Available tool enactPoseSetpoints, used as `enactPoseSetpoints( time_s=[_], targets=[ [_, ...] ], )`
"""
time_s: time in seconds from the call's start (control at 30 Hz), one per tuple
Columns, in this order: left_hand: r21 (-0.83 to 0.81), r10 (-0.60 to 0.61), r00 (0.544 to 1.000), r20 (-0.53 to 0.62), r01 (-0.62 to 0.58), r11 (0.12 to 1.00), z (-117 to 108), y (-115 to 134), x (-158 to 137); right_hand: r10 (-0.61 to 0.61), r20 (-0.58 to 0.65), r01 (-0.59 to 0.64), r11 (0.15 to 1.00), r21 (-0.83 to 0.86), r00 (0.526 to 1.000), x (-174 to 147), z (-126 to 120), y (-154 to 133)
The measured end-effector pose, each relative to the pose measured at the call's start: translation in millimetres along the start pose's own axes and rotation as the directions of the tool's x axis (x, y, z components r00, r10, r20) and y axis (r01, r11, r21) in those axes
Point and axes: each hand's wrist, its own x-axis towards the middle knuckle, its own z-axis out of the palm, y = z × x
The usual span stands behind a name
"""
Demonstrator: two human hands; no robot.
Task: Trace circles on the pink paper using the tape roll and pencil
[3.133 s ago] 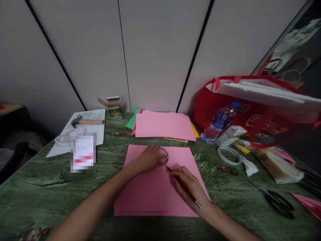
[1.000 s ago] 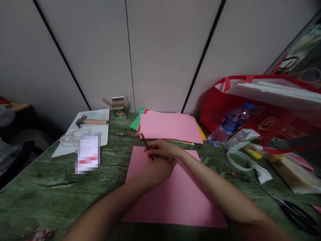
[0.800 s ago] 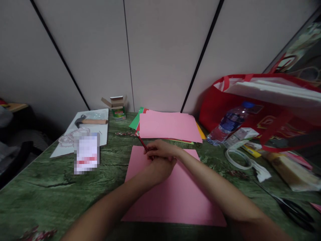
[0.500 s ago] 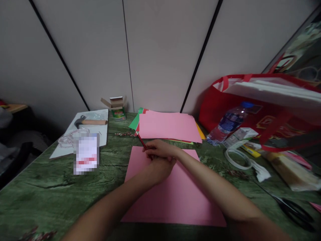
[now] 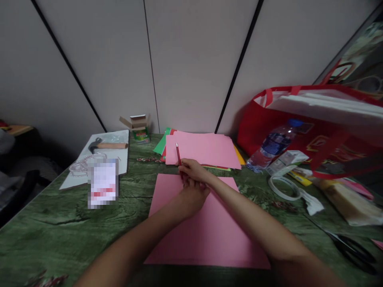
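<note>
A red pencil with a silver end stands nearly upright in my right hand, whose fingers are closed around it. Its lower end is hidden among my fingers. My left hand is just below and against my right hand, with its fingers curled. What those fingers hold, if anything, is hidden. Both hands are over the upper part of a pink paper sheet lying flat on the table. My right forearm reaches in from the right, my left from the lower left.
Behind lies a stack of coloured paper. To the left are a hammer on a white board and an open box. On the right are a water bottle, red bag, tape roll and scissors.
The pencil has swung from leaning left to nearly upright, its upper end now higher and further right. My right fingers have shifted slightly upward; my left hand stays nearly in place.
</note>
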Motion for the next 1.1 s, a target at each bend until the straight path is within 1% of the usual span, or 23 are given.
enactPoseSetpoints(
  time_s=[0.17, 0.3, 0.4, 0.47, 0.57, 0.7, 0.83, 0.9, 1.0, 1.1],
  targets=[
    [0.03, 0.007, 1.0, 0.017, -0.007, 1.0, -1, -1, 0, -0.022, -0.148, 0.025, 1.0, 0.017, 0.989, 2, -8, 18],
    [0.021, 0.025, 0.999, 0.048, -0.026, 0.999, -9, -3, -2, 0.011, -0.224, 0.011, 0.995, 0.095, 0.975, 0, -16, 33],
    [0.004, 0.046, 0.997, 0.054, -0.047, 0.999, -13, -6, -2, 0.04, -0.314, 0.004, 0.99, 0.139, 0.948, -4, -23, 42],
    [0.005, 0.067, 0.997, 0.035, -0.067, 0.998, -13, -8, -2, 0.051, -0.37, 0.007, 0.988, 0.154, 0.928, -10, -29, 47],
    [-0.01, 0.107, 0.994, -0.004, -0.107, 0.994, -8, -14, -2, 0.075, -0.43, 0.013, 0.98, 0.197, 0.9, -24, -38, 52],
    [-0.024, 0.149, 0.988, -0.033, -0.15, 0.988, -2, -20, 1, 0.145, -0.524, 0.043, 0.943, 0.33, 0.839, -57, -55, 58],
    [-0.041, 0.146, 0.989, -0.039, -0.147, 0.988, -2, -20, 0, 0.166, -0.574, 0.055, 0.936, 0.348, 0.802, -90, -72, 66],
    [-0.055, 0.123, 0.991, -0.045, -0.125, 0.991, -3, -17, -1, 0.212, -0.587, 0.036, 0.924, 0.382, 0.781, -102, -76, 70],
    [-0.097, 0.05, 0.998, -0.037, -0.053, 0.994, -3, -14, 0, 0.273, -0.597, 0.016, 0.901, 0.433, 0.754, -111, -78, 74],
    [-0.132, 0.019, 1.0, 0.01, -0.017, 0.991, -2, -14, 0, 0.277, -0.596, 0.023, 0.895, 0.445, 0.754, -113, -75, 76]
  ],
)
